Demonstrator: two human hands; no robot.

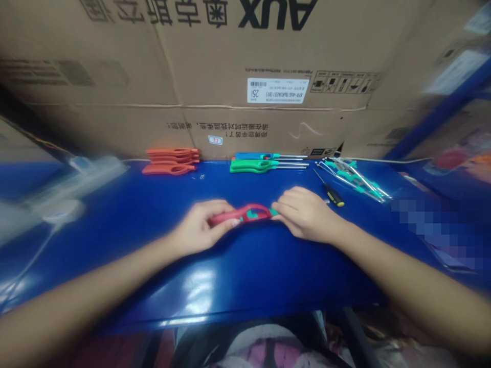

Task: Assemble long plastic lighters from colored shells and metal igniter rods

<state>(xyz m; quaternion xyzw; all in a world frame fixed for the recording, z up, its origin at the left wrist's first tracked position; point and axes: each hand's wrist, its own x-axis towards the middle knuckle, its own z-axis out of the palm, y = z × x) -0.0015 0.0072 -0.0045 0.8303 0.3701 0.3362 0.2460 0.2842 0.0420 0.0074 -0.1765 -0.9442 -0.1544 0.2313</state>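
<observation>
A red long-neck lighter with a green trigger lies level between both hands, above the middle of the blue table. My left hand is closed around its red handle, thumb along the near side. At the other end, my right hand grips the green collar, and its fingers hide whatever extends beyond. Behind the hands, green and blue lighters with metal tubes lie stacked. To their left is a pile of orange handle shells with no tubes showing.
A black-and-yellow screwdriver lies right of the lighters, beside loose metal tubes with green parts. Cardboard stands along the back edge. A power strip and a white plug with cable are at left.
</observation>
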